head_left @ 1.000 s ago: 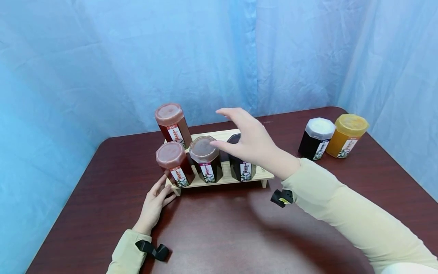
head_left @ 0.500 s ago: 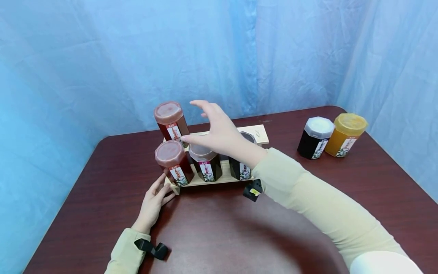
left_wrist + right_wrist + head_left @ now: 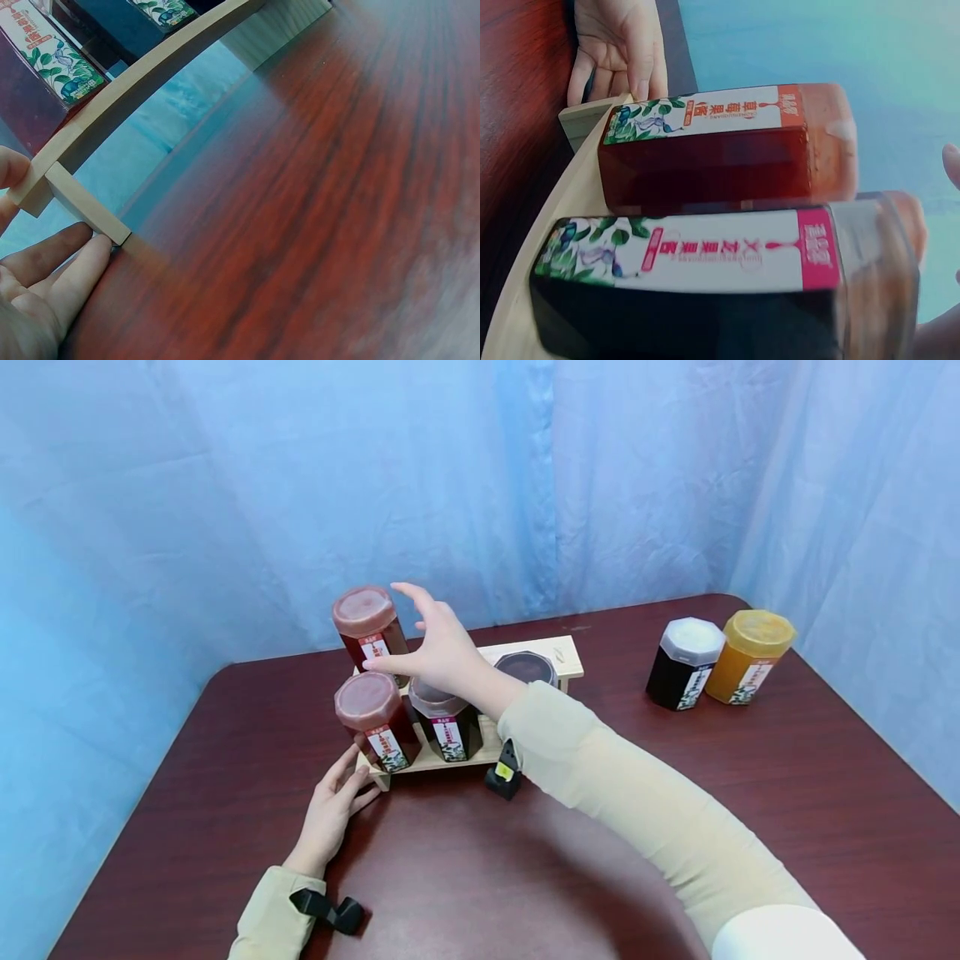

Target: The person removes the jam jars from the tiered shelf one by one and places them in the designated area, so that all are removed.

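A two-step wooden rack carries several eight-sided jam jars. My left hand grips its front left corner; in the left wrist view the fingertips meet the rack's leg. My right hand reaches over the rack, thumb and fingers spread apart, holding nothing. Its thumb and forefinger are close to the red jar on the back step. In front stand another red jar and a dark jar with a pink label. A dark jar to their right is partly hidden by my right arm.
To the right on the dark red table, a dark jar with a white lid stands beside a yellow jar. Blue curtains hang behind the table and along its sides.
My right hand has moved left across the rack, from above the right-hand dark jar to beside the back red jar. The left hand stays at the rack's corner.
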The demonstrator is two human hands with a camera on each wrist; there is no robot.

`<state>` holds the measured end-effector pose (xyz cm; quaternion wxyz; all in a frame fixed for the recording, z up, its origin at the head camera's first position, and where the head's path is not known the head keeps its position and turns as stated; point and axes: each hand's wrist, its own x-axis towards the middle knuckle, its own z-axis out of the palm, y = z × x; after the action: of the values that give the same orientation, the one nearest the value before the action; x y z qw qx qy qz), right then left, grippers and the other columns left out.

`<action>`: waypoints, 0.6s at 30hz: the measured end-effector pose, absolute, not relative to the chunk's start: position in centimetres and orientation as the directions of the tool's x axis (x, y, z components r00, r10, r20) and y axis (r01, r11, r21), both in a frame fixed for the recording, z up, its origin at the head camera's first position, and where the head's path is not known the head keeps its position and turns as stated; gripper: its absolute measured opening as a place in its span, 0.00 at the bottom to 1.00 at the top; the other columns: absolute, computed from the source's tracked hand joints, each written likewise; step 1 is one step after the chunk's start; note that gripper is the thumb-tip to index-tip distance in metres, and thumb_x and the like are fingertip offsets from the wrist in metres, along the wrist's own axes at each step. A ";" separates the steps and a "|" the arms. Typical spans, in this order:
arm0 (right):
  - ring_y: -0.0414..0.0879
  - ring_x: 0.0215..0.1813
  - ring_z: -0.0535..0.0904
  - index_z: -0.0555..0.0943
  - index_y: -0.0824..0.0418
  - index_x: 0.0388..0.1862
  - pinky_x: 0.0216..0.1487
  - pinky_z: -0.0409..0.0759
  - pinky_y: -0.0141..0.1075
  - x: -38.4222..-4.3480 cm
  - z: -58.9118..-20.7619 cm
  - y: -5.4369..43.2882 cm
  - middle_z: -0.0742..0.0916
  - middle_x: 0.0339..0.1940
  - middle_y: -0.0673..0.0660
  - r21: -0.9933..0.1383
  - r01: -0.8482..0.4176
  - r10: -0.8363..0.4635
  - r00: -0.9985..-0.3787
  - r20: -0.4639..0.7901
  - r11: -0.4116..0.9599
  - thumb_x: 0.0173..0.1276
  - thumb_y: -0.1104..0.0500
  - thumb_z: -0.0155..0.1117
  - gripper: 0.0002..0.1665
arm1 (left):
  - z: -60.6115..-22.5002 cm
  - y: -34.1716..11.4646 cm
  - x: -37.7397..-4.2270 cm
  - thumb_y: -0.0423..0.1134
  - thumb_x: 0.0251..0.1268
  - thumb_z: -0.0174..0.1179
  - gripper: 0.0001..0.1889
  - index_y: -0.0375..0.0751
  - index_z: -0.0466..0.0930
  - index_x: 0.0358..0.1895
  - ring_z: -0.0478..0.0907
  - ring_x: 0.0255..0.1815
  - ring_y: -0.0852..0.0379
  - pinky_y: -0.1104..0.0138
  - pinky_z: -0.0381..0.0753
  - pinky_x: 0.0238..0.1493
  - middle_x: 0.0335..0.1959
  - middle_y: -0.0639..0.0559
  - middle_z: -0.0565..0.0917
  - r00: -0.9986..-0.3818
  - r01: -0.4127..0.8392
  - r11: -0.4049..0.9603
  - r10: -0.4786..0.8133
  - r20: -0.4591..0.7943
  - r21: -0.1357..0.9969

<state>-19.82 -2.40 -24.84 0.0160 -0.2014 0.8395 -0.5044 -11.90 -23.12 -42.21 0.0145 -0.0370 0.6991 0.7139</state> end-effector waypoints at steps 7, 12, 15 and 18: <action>0.47 0.71 0.59 0.55 0.41 0.74 0.65 0.69 0.45 -20.0 -24.9 -4.4 0.65 0.70 0.56 -0.822 -0.373 -0.380 -0.901 0.210 0.429 0.50 0.45 0.76 0.56 | -42.2 -23.4 -11.5 0.34 0.74 0.47 0.30 0.35 0.49 0.74 0.79 0.43 0.69 0.72 0.81 0.46 0.52 0.50 0.74 -0.997 -0.076 -0.022 -0.031 -0.077 0.997; 0.49 0.72 0.58 0.53 0.36 0.74 0.66 0.69 0.44 -20.5 -25.4 -5.4 0.59 0.73 0.59 -0.825 -0.338 -0.374 -0.912 0.168 0.453 0.46 0.44 0.78 0.60 | -42.2 -23.5 -11.4 0.35 0.74 0.47 0.30 0.35 0.49 0.74 0.79 0.43 0.69 0.72 0.81 0.46 0.48 0.55 0.75 -0.998 -0.062 -0.024 -0.017 -0.063 0.998; 0.52 0.72 0.59 0.52 0.35 0.74 0.66 0.70 0.46 -20.8 -25.4 -5.6 0.56 0.74 0.60 -0.814 -0.336 -0.375 -0.913 0.159 0.474 0.46 0.45 0.79 0.61 | -42.3 -23.4 -11.6 0.35 0.74 0.47 0.30 0.34 0.49 0.74 0.80 0.43 0.68 0.72 0.81 0.46 0.48 0.55 0.76 -0.999 -0.051 -0.026 -0.008 -0.051 0.998; 0.52 0.73 0.58 0.52 0.36 0.74 0.65 0.70 0.46 -21.2 -25.4 -5.8 0.55 0.74 0.60 -0.807 -0.331 -0.375 -0.915 0.149 0.488 0.47 0.45 0.78 0.60 | -42.3 -23.2 -11.7 0.34 0.74 0.47 0.29 0.34 0.49 0.74 0.80 0.43 0.68 0.72 0.81 0.46 0.48 0.54 0.75 -0.999 -0.047 -0.026 -0.011 -0.047 0.999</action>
<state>-21.16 -5.77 -25.36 0.0235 -0.2048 0.8623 -0.4626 -11.73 -23.25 -42.25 0.0125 -0.0208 0.6978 0.7159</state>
